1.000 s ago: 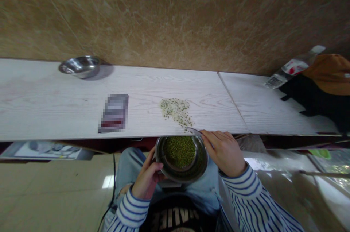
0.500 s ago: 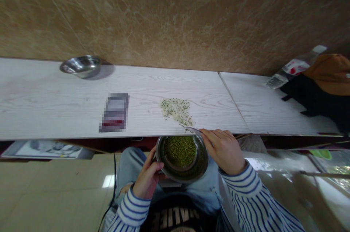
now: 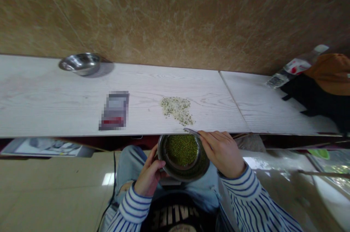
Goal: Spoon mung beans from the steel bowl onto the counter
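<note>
- Reading the clock from the steel bowl [image 3: 179, 176] above my lap, twelve is straight ahead to the wall; that bowl sits tucked just below the table's front edge, its far rim partly hidden.
- Green grains [image 3: 182, 150] cover the middle of its bottom.
- My left hand [image 3: 150, 176], at eight o'clock, grips the bowl's side, thumb over the rim and fingers curled around the outside; I cannot see how the fingertips sit underneath.
- My right hand [image 3: 222, 151], at three o'clock, pinches a metal utensil [image 3: 191, 130] between thumb and forefinger, the other fingers lying close together; whether it is a spoon or a knife I cannot tell.
- The utensil's tip points to about ten o'clock from my grip, at the front edge of the white table [image 3: 142, 78], beside a few stray grains.
- At twelve lies a thin patch of mixed pale and green grains [image 3: 177, 109], drawn out toward four on its own dial.
- At ten, a flat packet-like thing [image 3: 114, 111], blurred over; farther off, between ten and eleven, a shiny bowl [image 3: 87, 69].
- Toward two, a clear bottle [image 3: 296, 67] lies against a black-and-brown bundle [image 3: 319, 95].
</note>
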Tool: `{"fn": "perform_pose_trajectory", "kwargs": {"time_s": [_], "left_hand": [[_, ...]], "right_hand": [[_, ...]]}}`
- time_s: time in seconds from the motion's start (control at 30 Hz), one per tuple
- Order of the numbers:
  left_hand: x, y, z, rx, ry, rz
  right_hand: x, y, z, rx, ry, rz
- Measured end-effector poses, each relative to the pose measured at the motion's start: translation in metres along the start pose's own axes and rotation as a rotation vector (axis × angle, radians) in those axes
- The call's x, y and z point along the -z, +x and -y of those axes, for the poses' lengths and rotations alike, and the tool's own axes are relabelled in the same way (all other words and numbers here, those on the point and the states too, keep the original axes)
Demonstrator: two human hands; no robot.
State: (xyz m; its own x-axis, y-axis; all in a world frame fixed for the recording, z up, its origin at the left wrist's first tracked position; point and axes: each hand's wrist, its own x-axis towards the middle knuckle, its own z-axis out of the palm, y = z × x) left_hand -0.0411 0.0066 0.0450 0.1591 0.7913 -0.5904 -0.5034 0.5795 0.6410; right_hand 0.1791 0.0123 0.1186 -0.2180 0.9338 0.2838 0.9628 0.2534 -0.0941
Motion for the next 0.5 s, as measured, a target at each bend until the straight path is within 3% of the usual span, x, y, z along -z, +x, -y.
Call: {"fn": "perform_pose_trajectory", "kwargs": {"time_s": [0.5], "left_hand": [[0.0041,0.0027,-0.0006,-0.002,-0.005,-0.023]], "right_hand": [[-0.0066,0.0091,-0.0023,-0.02,-0.043,-0.042]]}}
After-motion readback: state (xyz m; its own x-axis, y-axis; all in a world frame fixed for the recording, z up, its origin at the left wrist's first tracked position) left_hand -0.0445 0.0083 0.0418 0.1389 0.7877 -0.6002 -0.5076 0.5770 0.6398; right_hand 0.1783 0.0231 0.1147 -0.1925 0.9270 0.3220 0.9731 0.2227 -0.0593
